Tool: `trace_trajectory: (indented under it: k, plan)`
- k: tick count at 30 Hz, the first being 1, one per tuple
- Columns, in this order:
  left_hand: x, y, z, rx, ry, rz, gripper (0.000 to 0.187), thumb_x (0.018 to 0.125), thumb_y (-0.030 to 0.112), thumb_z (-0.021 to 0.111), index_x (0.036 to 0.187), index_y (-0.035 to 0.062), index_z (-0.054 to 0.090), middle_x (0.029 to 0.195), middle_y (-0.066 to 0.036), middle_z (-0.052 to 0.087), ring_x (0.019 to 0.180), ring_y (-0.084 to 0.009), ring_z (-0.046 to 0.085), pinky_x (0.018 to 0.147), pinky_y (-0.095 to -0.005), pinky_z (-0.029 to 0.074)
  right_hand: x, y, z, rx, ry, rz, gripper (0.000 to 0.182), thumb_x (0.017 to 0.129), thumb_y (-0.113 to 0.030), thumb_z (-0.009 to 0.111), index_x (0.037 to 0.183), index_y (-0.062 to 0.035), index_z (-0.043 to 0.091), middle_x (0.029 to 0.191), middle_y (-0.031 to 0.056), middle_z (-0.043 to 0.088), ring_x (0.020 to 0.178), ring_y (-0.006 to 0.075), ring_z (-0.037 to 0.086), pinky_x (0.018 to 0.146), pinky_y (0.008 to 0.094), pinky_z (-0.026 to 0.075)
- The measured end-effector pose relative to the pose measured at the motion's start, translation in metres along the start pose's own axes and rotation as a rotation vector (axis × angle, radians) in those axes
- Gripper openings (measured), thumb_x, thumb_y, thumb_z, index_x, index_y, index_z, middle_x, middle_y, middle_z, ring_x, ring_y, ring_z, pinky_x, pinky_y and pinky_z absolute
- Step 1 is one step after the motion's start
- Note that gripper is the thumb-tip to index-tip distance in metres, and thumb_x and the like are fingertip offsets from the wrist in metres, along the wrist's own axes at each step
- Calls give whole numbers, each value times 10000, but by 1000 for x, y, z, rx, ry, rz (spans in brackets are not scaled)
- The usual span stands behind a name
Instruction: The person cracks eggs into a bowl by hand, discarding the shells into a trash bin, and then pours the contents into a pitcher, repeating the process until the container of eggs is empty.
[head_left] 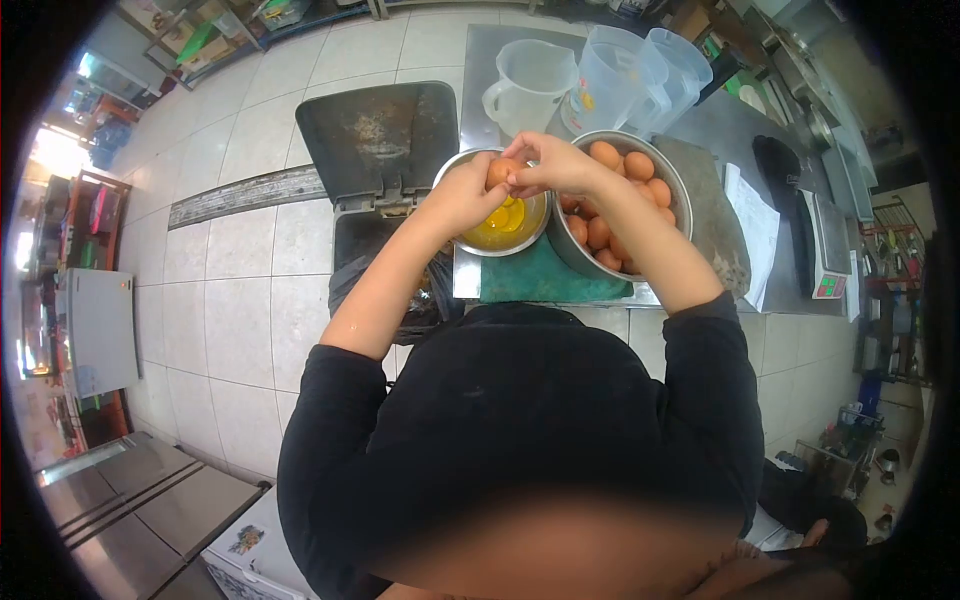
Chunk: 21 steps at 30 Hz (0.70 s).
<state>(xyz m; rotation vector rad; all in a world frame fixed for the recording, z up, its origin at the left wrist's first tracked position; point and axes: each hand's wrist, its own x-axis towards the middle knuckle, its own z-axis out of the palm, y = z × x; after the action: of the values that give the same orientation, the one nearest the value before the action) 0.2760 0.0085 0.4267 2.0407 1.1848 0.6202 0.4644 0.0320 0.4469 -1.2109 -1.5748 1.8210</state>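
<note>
Both hands hold one brown egg (502, 171) over a metal bowl (541, 222). My left hand (472, 195) is closed around its left side, and the fingers of my right hand (548, 164) pinch it from the right. Inside the bowl lie raw egg yolks (505, 216) in clear egg white. Just right of the bowl stands a large metal pot (686, 200) filled with several whole brown eggs (638, 165); my right forearm passes over it. Green cloth (540, 281) lies beneath the bowl and pot at the table's front edge.
Translucent plastic jugs (537, 80) stand behind the bowl on the metal table (484, 60). To the left is a bin with its lid (378, 135) raised and a dark bag (352, 285) inside. Papers (750, 225) and a scale (829, 250) lie to the right.
</note>
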Motion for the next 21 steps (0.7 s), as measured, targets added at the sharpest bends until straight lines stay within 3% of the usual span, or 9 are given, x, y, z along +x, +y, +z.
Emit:
trace_trajectory:
  k: [1, 5, 7, 12, 14, 16, 18, 19, 21]
  plan:
    - [-1, -2, 2, 19, -5, 4, 403, 793, 218, 579, 1103, -22, 487, 939, -236, 597, 869, -345, 599, 743, -379, 466, 1, 1, -1, -30, -38, 5, 376, 769, -70, 654, 1086, -28, 457, 997, 117, 536, 840, 171, 601, 713, 274, 538]
    - [-2, -8, 1, 34, -15, -1, 411, 786, 215, 583, 1117, -10, 491, 957, -237, 596, 887, -348, 596, 759, -385, 462, 4, 9, -3, -84, -45, -54, 339, 743, -42, 644, 1038, -6, 481, 920, 120, 579, 802, 185, 615, 673, 286, 534]
    - [-6, -4, -6, 47, -35, -2, 412, 779, 212, 593, 1119, 3, 493, 962, -226, 599, 893, -351, 591, 762, -388, 460, 7, 13, -3, -445, 7, -383, 262, 717, -32, 618, 964, -17, 530, 881, 103, 598, 809, 191, 618, 707, 306, 510]
    - [-11, -3, -13, 179, -59, 47, 442, 735, 202, 652, 1120, 42, 505, 985, -176, 607, 883, -344, 589, 776, -381, 467, -7, -8, 3, -892, -5, -398, 279, 691, -55, 641, 958, -32, 565, 828, 108, 612, 772, 236, 613, 708, 318, 485]
    - [-13, -7, -13, 469, 16, 210, 483, 703, 187, 685, 1129, 55, 502, 988, -145, 606, 860, -323, 592, 758, -362, 482, -6, -7, 3, -1048, -24, -442, 301, 684, -61, 652, 972, -36, 569, 821, 113, 613, 761, 252, 608, 699, 318, 484]
    - [-17, -11, -13, 519, 29, 175, 490, 704, 190, 695, 1133, 59, 498, 970, -130, 609, 851, -296, 600, 736, -354, 489, -8, -9, 1, -1355, -60, -480, 361, 680, -92, 683, 1015, -45, 555, 839, 108, 615, 784, 266, 610, 684, 332, 482]
    - [-18, -13, -15, 566, 47, 145, 497, 706, 193, 705, 1137, 64, 495, 952, -114, 613, 842, -269, 607, 713, -347, 496, -13, -19, 1, -1120, 16, -471, 390, 684, -110, 691, 1043, -65, 548, 857, 96, 622, 807, 251, 615, 707, 333, 477]
    - [-19, -13, -16, 130, 30, 9, 503, 733, 221, 692, 1162, 76, 472, 951, -91, 599, 834, -230, 602, 688, -335, 500, -17, -24, 1, -882, 86, -459, 418, 687, -129, 699, 1072, -85, 542, 874, 83, 629, 830, 237, 619, 731, 334, 473]
    - [-21, -14, -15, -740, -12, -264, 518, 787, 277, 664, 1212, 100, 425, 947, -45, 573, 819, -153, 590, 636, -311, 510, -16, -29, 11, -822, 140, -569, 478, 674, -163, 719, 1104, -89, 524, 941, 90, 623, 882, 238, 613, 762, 331, 471]
